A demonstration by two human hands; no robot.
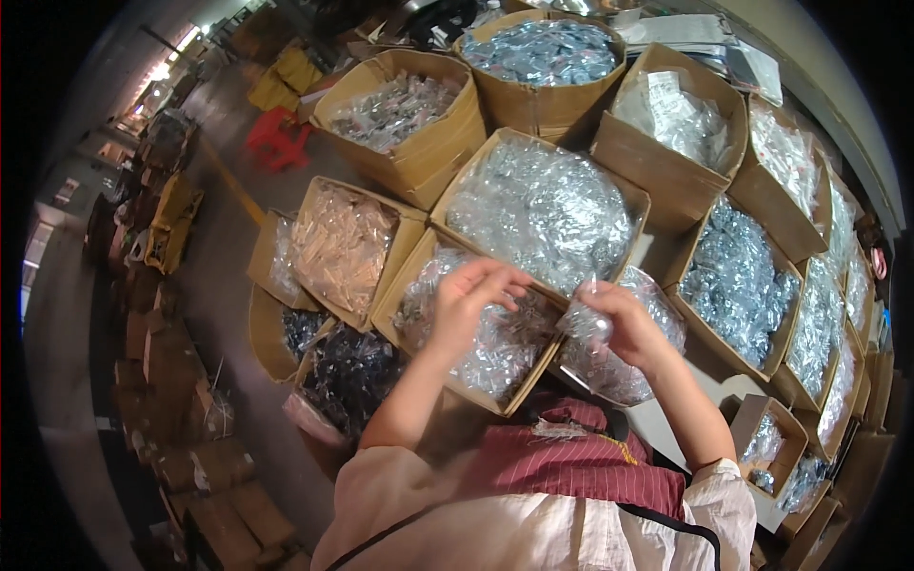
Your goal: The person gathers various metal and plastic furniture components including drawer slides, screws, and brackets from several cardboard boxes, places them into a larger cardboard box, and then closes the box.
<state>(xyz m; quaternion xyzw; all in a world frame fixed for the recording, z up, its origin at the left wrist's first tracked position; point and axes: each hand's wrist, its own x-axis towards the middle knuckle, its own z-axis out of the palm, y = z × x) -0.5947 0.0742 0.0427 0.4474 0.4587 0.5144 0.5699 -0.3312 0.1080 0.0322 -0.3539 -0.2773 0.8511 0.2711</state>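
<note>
My right hand point(624, 319) pinches the top of a small clear plastic bag point(586, 333), which hangs at the right corner of an open cardboard box. What lies inside the bag is too blurred to tell. My left hand point(471, 300) hovers over that same box, its fingers loosely bent and apart, with nothing seen in them. Under both hands the cardboard box point(519, 404) holds many clear bags of small parts point(490, 362). Just beyond it, a larger carton point(638, 205) is heaped with shiny clear bags point(543, 209).
Several more cartons crowd round: one with tan pieces point(343, 243), one with blue-grey bags point(738, 285), and dark bags point(352, 376) at the left. A red plastic stool point(276, 140) stands on the floor at far left. Stacked cardboard point(219, 514) lines the aisle.
</note>
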